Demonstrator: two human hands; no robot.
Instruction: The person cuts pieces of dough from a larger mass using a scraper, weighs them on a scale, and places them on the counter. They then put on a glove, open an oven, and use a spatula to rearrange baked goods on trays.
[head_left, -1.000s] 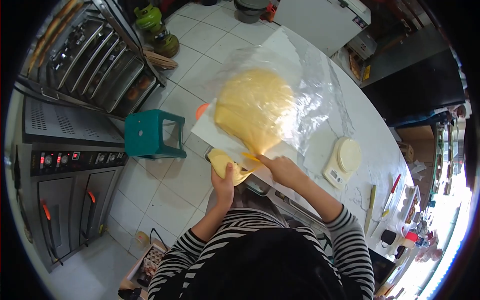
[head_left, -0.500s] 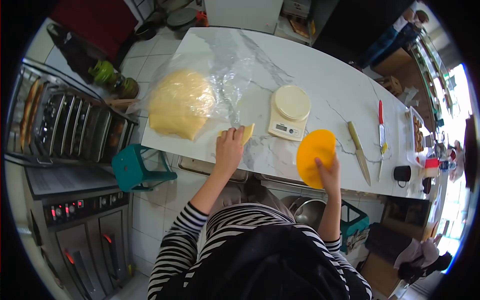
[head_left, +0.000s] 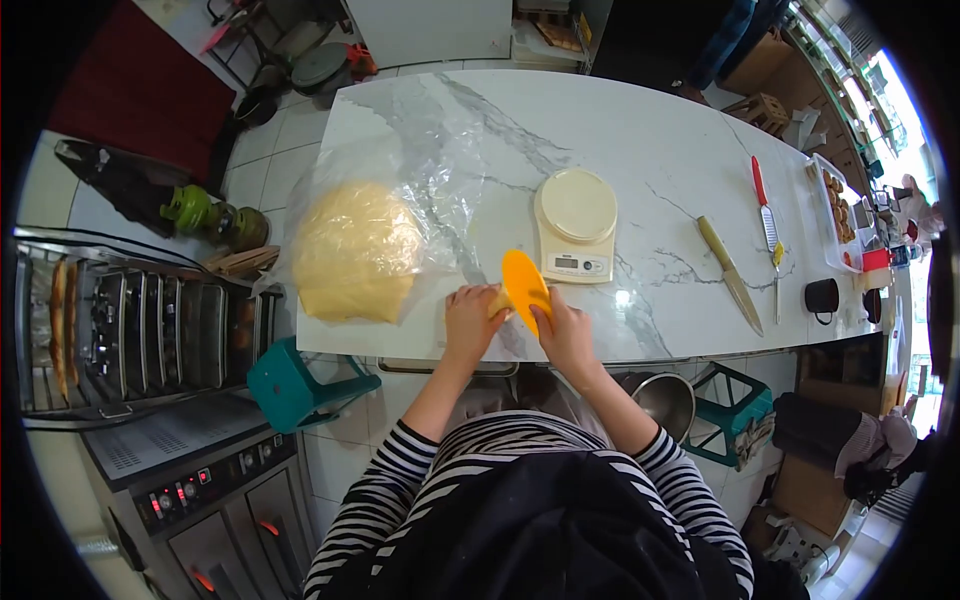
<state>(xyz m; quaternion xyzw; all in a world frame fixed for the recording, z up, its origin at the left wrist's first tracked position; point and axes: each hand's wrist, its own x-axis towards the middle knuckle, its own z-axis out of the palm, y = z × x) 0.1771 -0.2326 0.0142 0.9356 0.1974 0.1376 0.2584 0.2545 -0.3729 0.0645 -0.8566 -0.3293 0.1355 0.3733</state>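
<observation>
Both hands at the near edge of a white marble counter [head_left: 650, 130]
Left hand [head_left: 470, 322] pinches a small dough piece [head_left: 496, 299]; right hand [head_left: 566, 338] grips an orange scraper [head_left: 524, 284] touching it; bagged dough [head_left: 355, 252] and scale [head_left: 574, 222] lie just beyond; tiled floor [head_left: 345, 445], tray rack [head_left: 150, 330] at left.

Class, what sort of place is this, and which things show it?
Probably a bakery kitchen: a deck oven beside a rack of baking trays, a big mound of dough on the marble counter, and the orange scraper in the right hand.

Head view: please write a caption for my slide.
Left hand holds a small dough piece, right hand an orange scraper against it, near a scale on a marble counter.
</observation>
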